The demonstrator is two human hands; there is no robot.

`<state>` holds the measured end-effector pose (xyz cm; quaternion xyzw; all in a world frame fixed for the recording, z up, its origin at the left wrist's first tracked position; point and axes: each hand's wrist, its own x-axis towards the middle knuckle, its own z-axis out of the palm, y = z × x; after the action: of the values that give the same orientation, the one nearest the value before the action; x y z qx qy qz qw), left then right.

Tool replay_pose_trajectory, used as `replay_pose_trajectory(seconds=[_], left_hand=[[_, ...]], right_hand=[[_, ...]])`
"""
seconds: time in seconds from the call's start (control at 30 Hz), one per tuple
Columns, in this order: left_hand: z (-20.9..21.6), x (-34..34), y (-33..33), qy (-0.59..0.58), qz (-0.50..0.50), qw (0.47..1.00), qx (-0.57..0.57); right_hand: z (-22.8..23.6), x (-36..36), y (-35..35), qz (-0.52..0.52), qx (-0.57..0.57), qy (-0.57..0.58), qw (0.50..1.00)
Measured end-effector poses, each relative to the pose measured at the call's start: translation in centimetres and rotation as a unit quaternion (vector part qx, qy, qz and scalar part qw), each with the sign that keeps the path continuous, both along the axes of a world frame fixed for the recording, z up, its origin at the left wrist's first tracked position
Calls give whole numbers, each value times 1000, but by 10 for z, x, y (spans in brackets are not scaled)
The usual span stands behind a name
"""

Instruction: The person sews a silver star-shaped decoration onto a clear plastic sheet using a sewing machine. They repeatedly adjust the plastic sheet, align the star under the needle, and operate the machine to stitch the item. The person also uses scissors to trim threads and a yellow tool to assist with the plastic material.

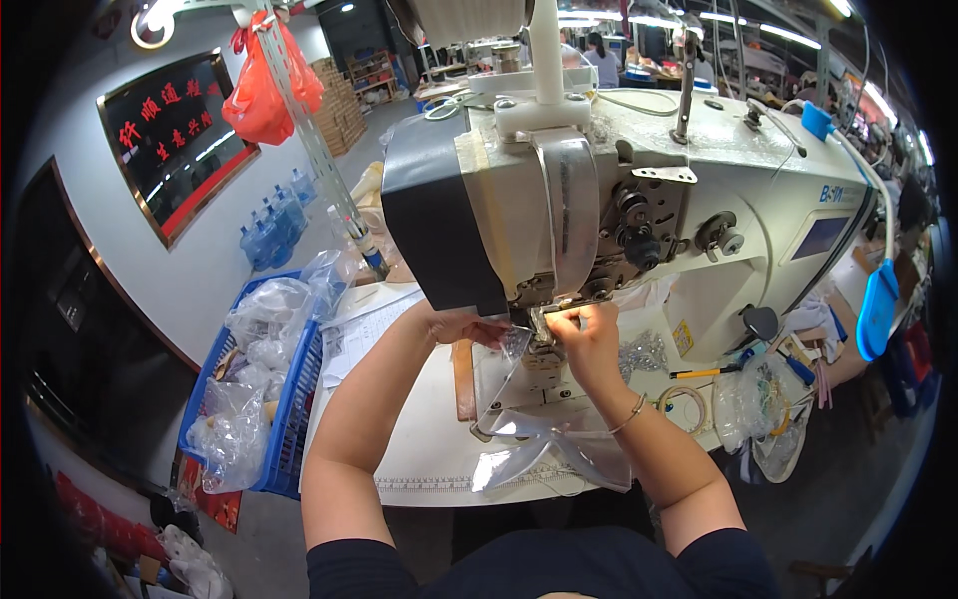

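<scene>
A white industrial sewing machine (723, 145) stands in front of me, its lit needle area (547, 314) between my two hands. My left hand (467, 326) is on the left side of the needle, fingers closed on the edge of a clear plastic piece (516, 342). To the right of the needle, my right hand (591, 327) is closed, fingertips curled in close to the presser foot; what they pinch is hidden. Shiny clear plastic sheeting (554, 454) hangs below the needle over the table's near edge.
A blue basket (292, 424) full of clear plastic stands at the left, beside papers (357, 334) on the tabletop. Right of the machine bed lie an orange-handled tool (699, 373), a roll of tape (683, 406) and plastic bags (750, 404). A blue paddle-shaped piece (877, 311) hangs at right.
</scene>
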<state>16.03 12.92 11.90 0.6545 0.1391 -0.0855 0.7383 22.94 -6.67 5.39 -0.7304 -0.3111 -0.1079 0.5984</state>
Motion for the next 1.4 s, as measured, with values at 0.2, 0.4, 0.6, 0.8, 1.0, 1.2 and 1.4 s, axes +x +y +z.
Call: replay_pose_trajectory(seconds=[0.2, 0.4, 0.6, 0.8, 1.0, 1.2, 1.4], left_hand=[[3, -2, -2, -27, -8, 999, 21], [6, 1, -5, -33, -1, 999, 37], [-7, -10, 2, -1, -54, 995, 82], [-42, -79, -30, -129, -46, 982, -128], [-162, -135, -132, -210, 313, 833, -404], [-136, -154, -185, -172, 337, 850, -366], [-135, -159, -192, -248, 231, 873, -352]], right_hand=[[3, -1, 3, -2, 1, 12, 1000], [2, 0, 0, 5, 0, -5, 1000], [2, -2, -7, 35, -20, -49, 998], [-36, -60, -54, 177, 182, 115, 960], [-45, -96, -45, 247, 361, 352, 828], [-59, -111, -39, 299, 386, 373, 789], [-50, -122, -43, 305, 385, 323, 809]])
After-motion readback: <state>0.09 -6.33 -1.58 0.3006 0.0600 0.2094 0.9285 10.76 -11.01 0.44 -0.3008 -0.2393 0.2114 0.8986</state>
